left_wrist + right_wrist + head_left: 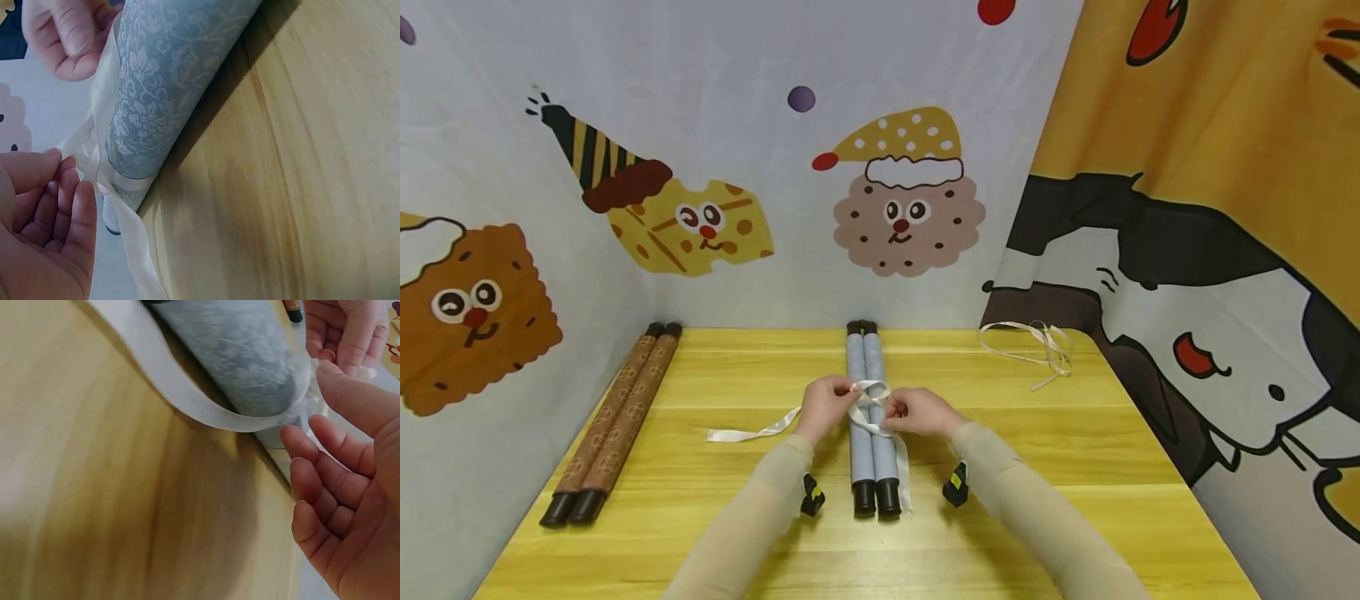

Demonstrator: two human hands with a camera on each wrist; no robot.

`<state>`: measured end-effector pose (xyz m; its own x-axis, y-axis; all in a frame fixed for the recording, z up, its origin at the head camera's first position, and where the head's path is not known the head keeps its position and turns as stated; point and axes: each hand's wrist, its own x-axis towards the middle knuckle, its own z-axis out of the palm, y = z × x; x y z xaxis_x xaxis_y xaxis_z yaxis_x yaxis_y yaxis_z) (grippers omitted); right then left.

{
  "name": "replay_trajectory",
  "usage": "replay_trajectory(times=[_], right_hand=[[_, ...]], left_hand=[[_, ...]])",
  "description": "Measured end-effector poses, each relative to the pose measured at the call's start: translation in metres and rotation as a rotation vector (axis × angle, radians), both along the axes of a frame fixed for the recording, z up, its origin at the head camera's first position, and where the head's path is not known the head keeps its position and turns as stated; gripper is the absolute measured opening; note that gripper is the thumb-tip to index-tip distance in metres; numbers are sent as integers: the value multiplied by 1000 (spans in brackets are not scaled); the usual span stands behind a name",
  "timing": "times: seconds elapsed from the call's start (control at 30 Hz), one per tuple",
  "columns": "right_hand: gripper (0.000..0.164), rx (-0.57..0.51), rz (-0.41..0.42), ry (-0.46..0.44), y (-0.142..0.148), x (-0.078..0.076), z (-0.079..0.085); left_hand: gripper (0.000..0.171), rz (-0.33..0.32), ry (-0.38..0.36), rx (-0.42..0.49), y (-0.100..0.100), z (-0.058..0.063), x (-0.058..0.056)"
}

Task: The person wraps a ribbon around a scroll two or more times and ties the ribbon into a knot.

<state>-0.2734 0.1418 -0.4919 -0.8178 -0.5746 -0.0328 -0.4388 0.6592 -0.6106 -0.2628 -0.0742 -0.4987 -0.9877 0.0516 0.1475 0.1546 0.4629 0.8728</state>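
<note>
Two light blue, flower-patterned rolls (862,458) with black end caps lie side by side at the table's middle, like a scroll rolled from both ends. A white ribbon (135,184) goes round them and crosses in loops on top. Thumb and fingers of my left hand (826,407) pinch the ribbon just left of the rolls. On the other side, my right hand (925,412) has loosely bent fingers right at a ribbon loop, its thumb apart from the index finger. One ribbon tail (737,436) lies out to the left; another (904,479) hangs along the right roll.
Another pair of rolls (617,417), brown and patterned with black ends, lies along the table's left edge. A loose, thin pale ribbon (1048,342) is coiled at the back right. Printed cloth (737,67) hangs behind the wooden table (1037,517).
</note>
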Motion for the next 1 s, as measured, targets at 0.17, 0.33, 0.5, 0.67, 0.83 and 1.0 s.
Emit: replay_trajectory(times=[0.17, 0.33, 0.5, 0.67, 0.83, 1.0], right_hand=[[18, -15, 25, -44, 4, 5, -10], [10, -43, 70, -41, 7, 9, -13], [10, -46, 51, 32, 17, 9, -12], [12, -53, -4, 27, 35, 7, -7], [12, -58, -80, 20, 60, 5, -8], [12, -62, -126, 18, 80, 2, -11]], left_hand=[[4, 3, -7, 2, -2, -3, 0], [3, -16, -2, 20, -6, -6, 1], [4, -46, 49, 20, -11, -7, 3], [3, -51, 47, 13, -12, -10, 2], [6, -45, 31, -1, -11, -12, 1], [3, -38, 7, 6, -11, -13, 2]])
